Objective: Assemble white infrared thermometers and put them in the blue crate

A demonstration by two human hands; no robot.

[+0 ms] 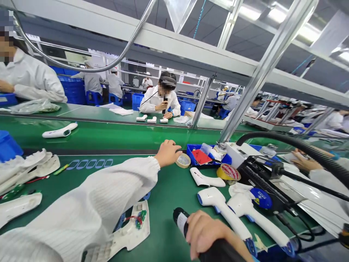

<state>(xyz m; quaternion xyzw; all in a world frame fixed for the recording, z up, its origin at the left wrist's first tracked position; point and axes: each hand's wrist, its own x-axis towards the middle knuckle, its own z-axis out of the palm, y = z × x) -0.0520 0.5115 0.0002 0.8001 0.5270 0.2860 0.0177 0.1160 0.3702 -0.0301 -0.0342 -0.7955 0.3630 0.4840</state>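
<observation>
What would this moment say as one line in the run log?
Left hand: beside tape roll | Right hand: gripping black tool | Nearby: white device housing, blue tray, green bench

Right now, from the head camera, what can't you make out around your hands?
Head view only:
- Black tool in the right hand: the hand covers it and the picture's bottom edge cuts it off, so its kind is unclear.
- White casing: the left sleeve hides one side; the bottom edge cuts it off.
- Blue bin: the red card hides its floor.
- Yellow tape roll: print too small to read.
- Left hand: can't tell whether it touches the tan tape roll.
</observation>
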